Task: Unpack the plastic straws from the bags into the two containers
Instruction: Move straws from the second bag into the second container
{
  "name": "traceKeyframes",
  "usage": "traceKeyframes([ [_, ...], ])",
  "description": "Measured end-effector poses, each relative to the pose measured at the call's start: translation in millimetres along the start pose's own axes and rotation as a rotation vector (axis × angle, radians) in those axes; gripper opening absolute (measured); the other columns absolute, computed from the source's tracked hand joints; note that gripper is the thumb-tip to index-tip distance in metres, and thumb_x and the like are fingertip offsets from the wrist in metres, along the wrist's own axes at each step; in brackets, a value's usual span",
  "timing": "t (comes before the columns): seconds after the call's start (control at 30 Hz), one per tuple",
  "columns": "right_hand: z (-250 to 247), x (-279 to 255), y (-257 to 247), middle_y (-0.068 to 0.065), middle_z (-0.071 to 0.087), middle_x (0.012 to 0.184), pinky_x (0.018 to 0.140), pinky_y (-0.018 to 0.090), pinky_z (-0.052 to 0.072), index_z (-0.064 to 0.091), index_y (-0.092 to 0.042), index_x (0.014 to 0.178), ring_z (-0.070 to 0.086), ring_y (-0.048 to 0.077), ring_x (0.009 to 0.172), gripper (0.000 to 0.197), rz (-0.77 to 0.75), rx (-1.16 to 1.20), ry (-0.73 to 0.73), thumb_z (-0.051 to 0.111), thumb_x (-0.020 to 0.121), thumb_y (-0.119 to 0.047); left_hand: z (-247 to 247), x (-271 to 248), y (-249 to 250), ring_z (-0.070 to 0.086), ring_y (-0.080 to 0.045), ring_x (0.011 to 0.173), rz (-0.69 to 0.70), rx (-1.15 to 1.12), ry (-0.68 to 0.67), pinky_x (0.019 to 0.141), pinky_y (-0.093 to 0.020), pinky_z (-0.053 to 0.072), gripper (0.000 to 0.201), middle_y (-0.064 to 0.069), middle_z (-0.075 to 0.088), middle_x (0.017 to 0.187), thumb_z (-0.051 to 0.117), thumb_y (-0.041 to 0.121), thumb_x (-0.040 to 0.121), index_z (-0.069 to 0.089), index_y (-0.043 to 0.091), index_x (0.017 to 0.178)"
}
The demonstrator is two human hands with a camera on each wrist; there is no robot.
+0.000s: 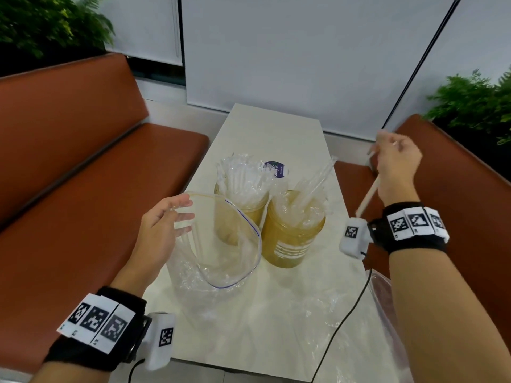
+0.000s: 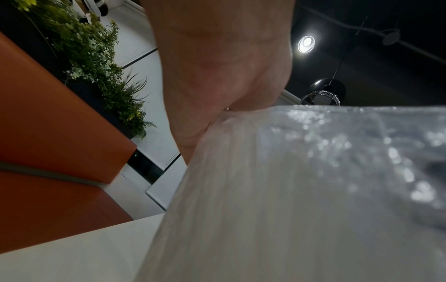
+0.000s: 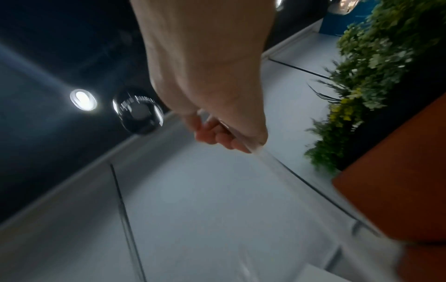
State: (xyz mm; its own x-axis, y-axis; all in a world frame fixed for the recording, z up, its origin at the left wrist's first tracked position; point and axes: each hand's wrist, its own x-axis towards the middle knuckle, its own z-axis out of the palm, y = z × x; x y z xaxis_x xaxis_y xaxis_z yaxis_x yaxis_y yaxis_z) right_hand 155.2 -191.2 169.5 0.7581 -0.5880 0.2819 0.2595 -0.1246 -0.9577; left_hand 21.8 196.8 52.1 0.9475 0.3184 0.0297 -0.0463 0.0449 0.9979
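A narrow pale table point(image 1: 276, 128) stands between two orange-brown upholstered benches point(image 1: 83, 150), with leafy green plants point(image 1: 41, 23) behind each. Grey roller blinds point(image 1: 304, 51) cover the far wall. Recessed spotlights point(image 2: 306, 43) and a black pendant lamp point(image 2: 324, 91) hang from a dark ceiling.

- I see two amber-tinted translucent containers point(image 1: 293, 230), the nearer with white stripes low on its wall.
- The straws point(image 1: 243, 178) in them look clear to whitish.
- The zip bag point(image 1: 229, 244) is clear, its rim edged by a thin blue line.
- Bench cushions point(image 1: 83, 161) are rust-orange.
- The table point(image 1: 276, 128) is cream, faintly marbled.
- My wristbands point(image 1: 414, 228) are black, carrying black-and-white square markers.
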Motion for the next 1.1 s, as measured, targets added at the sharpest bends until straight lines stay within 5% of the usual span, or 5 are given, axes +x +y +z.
traceKeyframes([
  [0.23,12.9,-31.6,-90.8,-0.003,0.027,0.050,0.049,0.028,0.031,0.032,-0.022,0.055,0.027,0.017,0.045,0.059,0.013,0.452,-0.080,0.038,0.102,-0.057,4.7,-0.3,1.9,0.070,-0.026,0.105,-0.003,0.004,-0.002,0.092,-0.045,0.057,0.036,0.003,0.070,0.122,0.038,0.003,0.102,0.070,0.008,0.118],
  [0.47,57.2,-66.5,7.1,-0.005,0.042,0.046,0.055,0.031,0.040,0.045,-0.019,0.067,0.040,0.014,0.044,0.048,0.201,0.208,-0.245,0.028,0.109,-0.034,10.3,-1.4,2.6,0.070,-0.024,0.103,-0.011,-0.006,-0.013,0.091,-0.044,0.057,0.036,0.001,0.070,0.115,0.038,0.003,0.103,0.069,0.010,0.120],
  [0.73,54.9,-75.5,44.7,0.000,0.065,0.101,0.084,0.017,0.042,0.074,-0.018,0.099,0.057,0.011,0.093,0.013,-0.534,-0.519,-0.191,0.067,0.093,-0.028,6.8,-3.1,5.0,0.070,-0.022,0.103,-0.005,0.018,-0.027,0.091,-0.040,0.057,0.038,-0.001,0.069,0.119,0.036,0.004,0.105,0.069,0.013,0.121],
  [0.97,52.7,-65.4,35.9,0.024,0.069,0.109,0.084,0.033,0.043,0.067,0.006,0.109,0.064,0.038,0.107,0.053,-0.202,-0.973,-0.619,0.032,0.109,-0.033,5.9,-3.7,5.4,0.070,-0.023,0.105,-0.005,0.021,-0.036,0.091,-0.038,0.057,0.040,-0.001,0.068,0.120,0.034,0.002,0.104,0.069,0.013,0.121],
  [1.1,55.9,-85.8,50.0,0.013,0.029,0.162,0.120,0.036,0.022,0.032,-0.005,0.154,0.029,0.028,0.150,0.055,-0.173,-1.121,-0.898,0.025,0.110,-0.036,5.6,-3.2,5.6,0.069,-0.022,0.106,-0.001,0.022,-0.044,0.093,-0.041,0.057,0.041,0.000,0.068,0.120,0.034,0.002,0.104,0.069,0.014,0.121],
])
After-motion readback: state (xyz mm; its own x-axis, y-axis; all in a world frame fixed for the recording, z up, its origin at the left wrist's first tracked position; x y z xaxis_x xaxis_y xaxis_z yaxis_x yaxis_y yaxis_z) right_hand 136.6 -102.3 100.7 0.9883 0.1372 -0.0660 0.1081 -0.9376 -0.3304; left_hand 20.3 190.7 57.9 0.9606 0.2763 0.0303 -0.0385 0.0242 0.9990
